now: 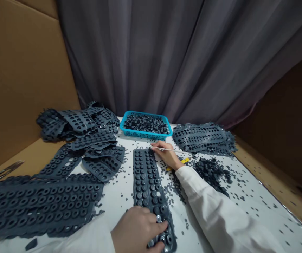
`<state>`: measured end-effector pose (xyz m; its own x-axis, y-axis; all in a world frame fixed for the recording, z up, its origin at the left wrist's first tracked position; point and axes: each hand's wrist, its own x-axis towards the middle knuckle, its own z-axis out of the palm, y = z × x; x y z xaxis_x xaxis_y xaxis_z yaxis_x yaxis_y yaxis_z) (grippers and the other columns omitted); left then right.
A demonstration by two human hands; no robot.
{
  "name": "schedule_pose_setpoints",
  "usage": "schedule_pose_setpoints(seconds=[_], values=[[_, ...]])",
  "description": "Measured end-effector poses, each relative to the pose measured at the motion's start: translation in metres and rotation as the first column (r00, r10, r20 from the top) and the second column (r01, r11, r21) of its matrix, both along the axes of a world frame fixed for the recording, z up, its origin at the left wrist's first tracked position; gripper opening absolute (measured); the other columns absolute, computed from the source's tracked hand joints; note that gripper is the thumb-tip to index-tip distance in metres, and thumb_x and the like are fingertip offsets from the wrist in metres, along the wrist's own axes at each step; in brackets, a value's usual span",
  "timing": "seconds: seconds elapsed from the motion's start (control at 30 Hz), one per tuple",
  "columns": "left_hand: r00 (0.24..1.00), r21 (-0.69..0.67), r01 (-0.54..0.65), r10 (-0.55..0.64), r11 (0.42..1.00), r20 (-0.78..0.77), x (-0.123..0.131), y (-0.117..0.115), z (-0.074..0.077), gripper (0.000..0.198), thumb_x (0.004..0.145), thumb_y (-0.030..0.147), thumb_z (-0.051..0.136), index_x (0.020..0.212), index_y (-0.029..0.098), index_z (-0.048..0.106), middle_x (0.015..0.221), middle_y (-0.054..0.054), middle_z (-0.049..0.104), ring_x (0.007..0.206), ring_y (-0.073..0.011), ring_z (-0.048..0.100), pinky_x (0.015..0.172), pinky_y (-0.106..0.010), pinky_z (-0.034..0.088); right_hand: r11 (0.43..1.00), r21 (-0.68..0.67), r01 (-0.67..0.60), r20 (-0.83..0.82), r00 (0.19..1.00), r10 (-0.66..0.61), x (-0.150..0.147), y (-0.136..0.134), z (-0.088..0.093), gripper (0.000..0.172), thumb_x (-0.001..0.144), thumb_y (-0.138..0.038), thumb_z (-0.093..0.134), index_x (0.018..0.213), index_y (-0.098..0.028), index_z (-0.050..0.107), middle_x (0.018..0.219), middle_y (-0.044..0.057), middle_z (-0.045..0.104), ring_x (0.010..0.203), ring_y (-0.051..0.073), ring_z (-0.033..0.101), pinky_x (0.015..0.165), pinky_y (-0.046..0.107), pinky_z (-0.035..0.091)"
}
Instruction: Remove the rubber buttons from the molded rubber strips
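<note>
A long dark grey rubber sheet (147, 177) studded with round parts lies lengthwise on the white table (248, 207). My left hand (136, 228) presses down on its near end with curled fingers. My right hand (166, 154) rests at the sheet's far right corner, pinching a thin white stick (173, 150) whose tip touches the sheet's top edge. A small yellow item (184, 161) lies just beside that wrist.
A blue basket (146, 133) of loose round parts stands at the back. Stacks of punched rubber sheets lie at the left (47, 200), back left (79, 123) and back right (203, 137). A pile of loose parts (211, 170) and scattered bits cover the table.
</note>
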<state>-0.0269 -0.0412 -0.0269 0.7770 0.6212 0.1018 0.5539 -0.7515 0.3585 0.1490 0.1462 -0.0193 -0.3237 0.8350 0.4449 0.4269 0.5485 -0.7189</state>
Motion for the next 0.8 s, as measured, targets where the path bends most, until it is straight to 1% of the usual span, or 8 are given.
schedule_pose_setpoints(seconds=[0.1,0.17,0.43,0.57,0.67,0.73,0.8], values=[[1.0,0.019,0.0,0.0,1.0,0.005,0.001,0.0,0.0,0.042,0.073,0.042,0.062,0.112,0.029,0.059,0.075,0.002,0.067,0.068,-0.018,0.061,0.06,-0.027,0.045,0.988,-0.072,-0.133,-0.033,0.991,0.131,-0.006,-0.009,-0.001,0.014,0.08,-0.03,0.061,0.073,-0.018,0.061,0.094,0.008,0.07,0.094,0.022,0.065,0.08,0.033,0.049],[1.0,0.027,-0.001,0.0,1.0,0.016,0.001,0.0,-0.001,0.042,0.072,0.043,0.063,0.112,0.029,0.059,0.075,0.002,0.067,0.067,-0.0175,0.06,0.059,-0.027,0.045,0.979,-0.105,-0.173,-0.044,0.985,0.169,-0.008,-0.011,-0.002,0.015,0.079,-0.031,0.063,0.072,-0.018,0.061,0.096,0.009,0.07,0.092,0.022,0.066,0.081,0.035,0.049],[1.0,0.016,0.008,-0.008,1.0,-0.009,0.0,0.001,0.0,0.043,0.074,0.045,0.062,0.113,0.029,0.058,0.076,0.002,0.067,0.068,-0.0181,0.061,0.058,-0.027,0.044,0.989,-0.071,-0.133,-0.012,0.991,0.132,-0.012,-0.002,-0.008,0.011,0.079,-0.028,0.062,0.072,-0.019,0.061,0.087,0.007,0.071,0.085,0.021,0.067,0.076,0.033,0.05],[1.0,0.015,0.01,-0.01,1.0,-0.01,0.0,0.001,0.001,0.042,0.074,0.045,0.061,0.113,0.029,0.058,0.076,0.002,0.067,0.068,-0.0179,0.061,0.058,-0.027,0.044,0.999,-0.033,-0.041,0.006,0.999,0.041,-0.013,0.008,-0.012,0.01,0.079,-0.027,0.06,0.072,-0.02,0.061,0.082,0.006,0.071,0.079,0.022,0.067,0.071,0.034,0.05],[1.0,0.031,0.006,-0.006,1.0,-0.004,0.0,0.0,0.0,0.042,0.074,0.046,0.061,0.112,0.029,0.058,0.076,0.003,0.067,0.068,-0.0178,0.061,0.058,-0.027,0.043,0.999,-0.003,0.036,-0.004,0.999,-0.036,-0.012,0.01,-0.011,0.011,0.081,-0.028,0.057,0.073,-0.02,0.059,0.087,0.007,0.071,0.082,0.023,0.066,0.073,0.035,0.049],[1.0,0.035,0.008,-0.009,0.999,0.003,-0.001,0.0,0.0,0.042,0.074,0.046,0.061,0.113,0.029,0.057,0.076,0.003,0.067,0.068,-0.0177,0.061,0.058,-0.027,0.043,0.999,0.0,0.036,-0.01,0.999,-0.036,-0.011,0.004,-0.007,0.012,0.081,-0.028,0.058,0.073,-0.02,0.059,0.089,0.007,0.071,0.085,0.023,0.066,0.074,0.035,0.049],[1.0,0.041,0.009,-0.01,0.999,0.01,-0.001,0.0,-0.001,0.042,0.074,0.045,0.061,0.113,0.029,0.057,0.076,0.003,0.067,0.067,-0.0173,0.06,0.058,-0.027,0.043,0.999,-0.021,-0.025,-0.011,1.0,0.025,-0.008,-0.005,-0.004,0.012,0.08,-0.028,0.059,0.073,-0.019,0.06,0.09,0.007,0.071,0.088,0.023,0.066,0.076,0.035,0.05]])
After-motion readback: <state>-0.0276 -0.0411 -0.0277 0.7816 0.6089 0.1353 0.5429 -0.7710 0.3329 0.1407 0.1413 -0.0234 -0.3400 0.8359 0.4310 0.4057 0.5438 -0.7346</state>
